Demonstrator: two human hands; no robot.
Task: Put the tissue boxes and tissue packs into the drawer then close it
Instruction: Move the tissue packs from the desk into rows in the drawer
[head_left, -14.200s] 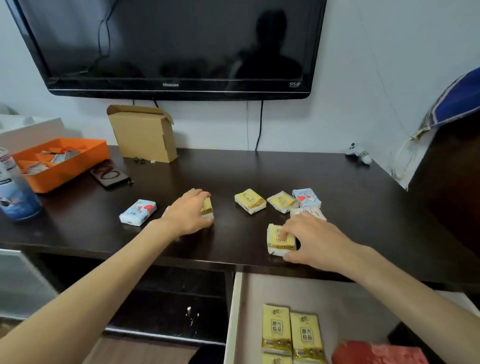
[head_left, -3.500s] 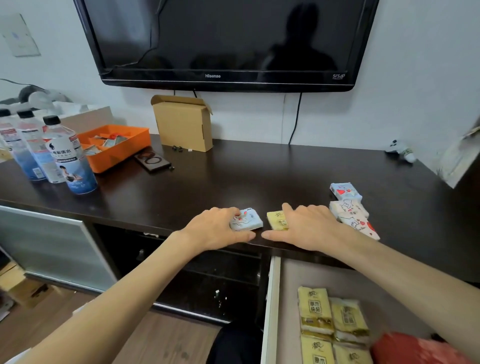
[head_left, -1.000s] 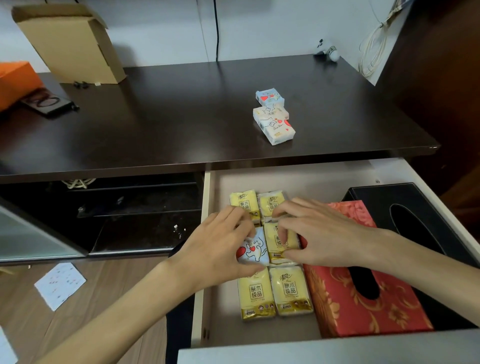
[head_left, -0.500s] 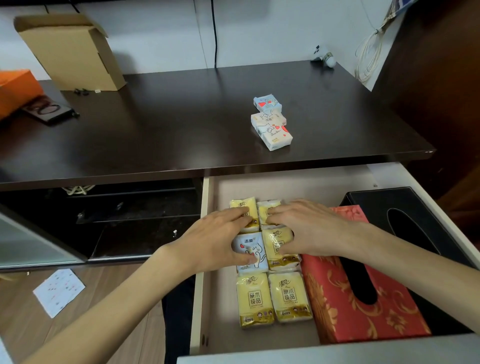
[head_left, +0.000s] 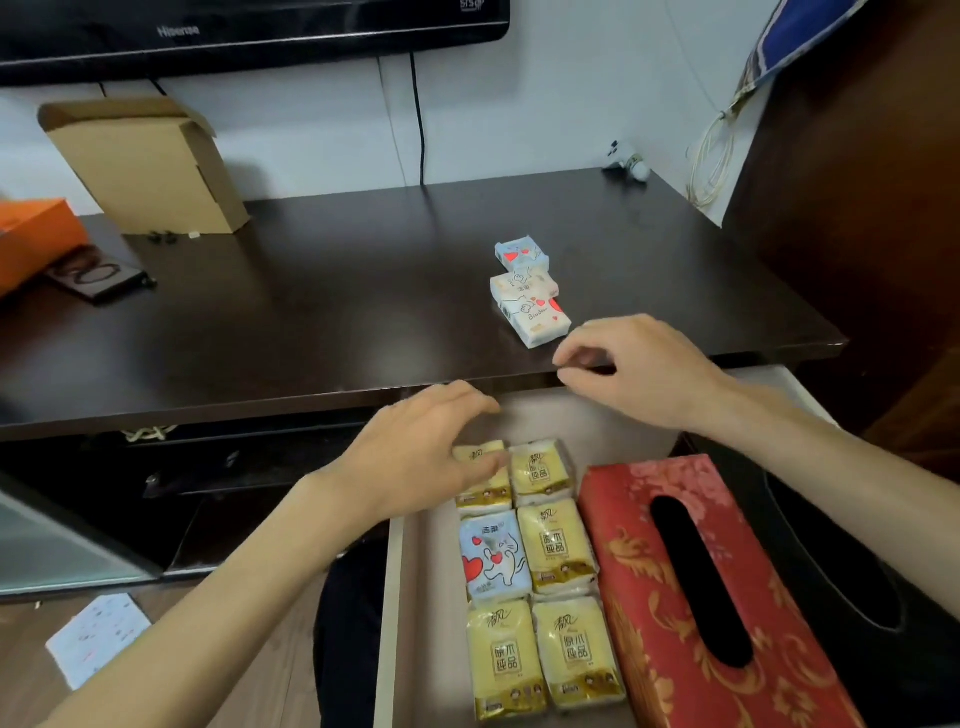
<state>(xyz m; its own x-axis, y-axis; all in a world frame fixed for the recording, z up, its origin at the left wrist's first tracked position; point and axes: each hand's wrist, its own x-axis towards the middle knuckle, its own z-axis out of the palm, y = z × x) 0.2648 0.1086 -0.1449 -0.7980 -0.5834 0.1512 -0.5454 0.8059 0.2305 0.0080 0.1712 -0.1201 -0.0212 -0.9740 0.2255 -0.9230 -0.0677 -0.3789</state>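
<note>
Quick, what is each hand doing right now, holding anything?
Left hand: open, fingers relaxed above the yellow plastic tissue packs in the pale wooden drawer, holding nothing.
Right hand: open, fingers loosely curled, empty, near the white heart-printed tissue pack.

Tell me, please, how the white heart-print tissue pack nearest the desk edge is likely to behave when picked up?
The white tissue pack looks small and puffy, so probably light and squashy. Its glossy wrapper may be slightly slippery. Lying flat on the desk, it seems unlikely to roll or tip.
</note>
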